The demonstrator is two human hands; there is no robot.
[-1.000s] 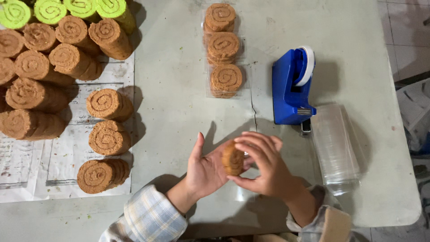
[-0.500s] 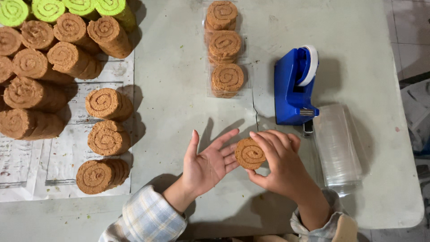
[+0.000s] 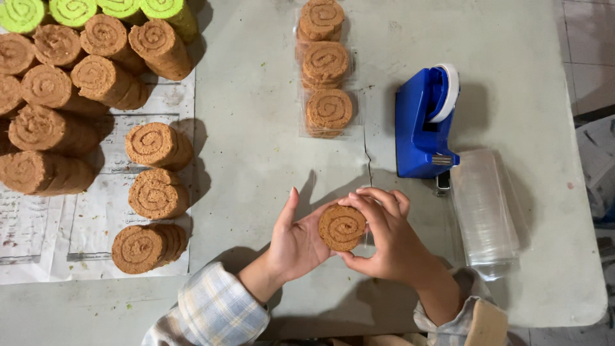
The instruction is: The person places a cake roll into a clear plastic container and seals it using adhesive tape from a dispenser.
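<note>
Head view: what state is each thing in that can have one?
Swirl cookie stack: gripped by right hand, resting against open left hand.
Clear tray: open, three cookie stacks inside.
Tape dispenser: upright, roll loaded.
Stack of clear trays: nested, lying sideways.

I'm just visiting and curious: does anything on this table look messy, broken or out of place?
Mostly tidy. Small green crumbs speck the table near the green rolls, and a thin dark crack runs down the tabletop below the clear tray of brown spiral slices. Nothing looks spilled.
</note>
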